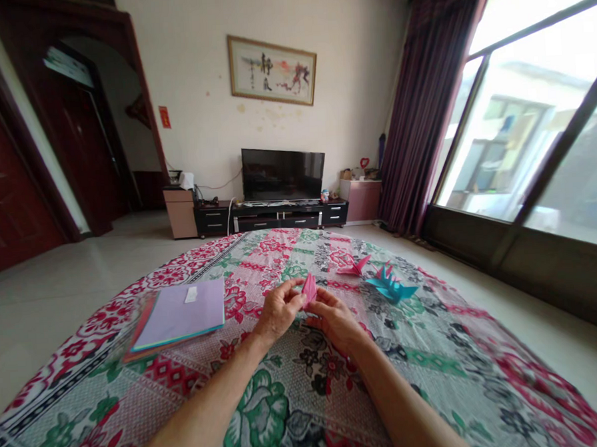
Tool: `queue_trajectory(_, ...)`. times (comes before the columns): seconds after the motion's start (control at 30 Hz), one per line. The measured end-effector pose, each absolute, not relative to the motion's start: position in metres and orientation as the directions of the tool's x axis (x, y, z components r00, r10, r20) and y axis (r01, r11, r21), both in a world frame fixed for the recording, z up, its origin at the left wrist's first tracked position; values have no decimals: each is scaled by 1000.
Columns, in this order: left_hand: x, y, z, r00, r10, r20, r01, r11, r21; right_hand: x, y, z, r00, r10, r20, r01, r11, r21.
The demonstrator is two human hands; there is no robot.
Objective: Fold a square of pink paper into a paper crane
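A small piece of folded pink paper (309,288) points upward between my two hands, above the middle of the table. My left hand (279,310) pinches its left side with thumb and fingers. On the other side, my right hand (337,320) grips its lower right edge. To the right of my hands lie a pink origami crane (355,267) and a blue origami crane (393,289), with more pink folded paper partly hidden behind the blue one. A stack of coloured paper sheets (180,315), lilac on top, rests to the left.
A patterned cloth in red, green and grey covers the round table (258,412). Beyond it, a television (283,174) stands on a low black cabinet (213,220). A dark curtain (417,110) and large windows are at the right.
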State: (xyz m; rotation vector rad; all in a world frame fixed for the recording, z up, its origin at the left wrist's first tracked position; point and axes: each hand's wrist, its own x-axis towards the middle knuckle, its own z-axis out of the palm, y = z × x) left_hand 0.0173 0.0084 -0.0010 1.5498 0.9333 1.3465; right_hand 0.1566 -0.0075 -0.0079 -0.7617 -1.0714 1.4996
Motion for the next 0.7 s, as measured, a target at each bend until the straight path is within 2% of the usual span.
queue_trajectory(0.1, 18, 5, 0, 151, 888, 434, 111, -451, 885, 156, -5, -12, -126, 981, 145, -349, 93, -932)
queue_trajectory(0.23, 17, 2, 4, 114, 865, 489, 188, -502, 844, 155, -3, -15, -88, 975, 203, -262, 174, -949)
queue_trajectory(0.47, 16, 1, 7, 100, 840, 533, 248, -540, 805, 156, -2, -17, -79, 975, 210, -206, 190, -960)
queue_trajectory(0.7, 14, 0, 9, 145, 789, 597, 344, -606, 717, 155, -2, -17, -79, 966, 247, -193, 228, -954)
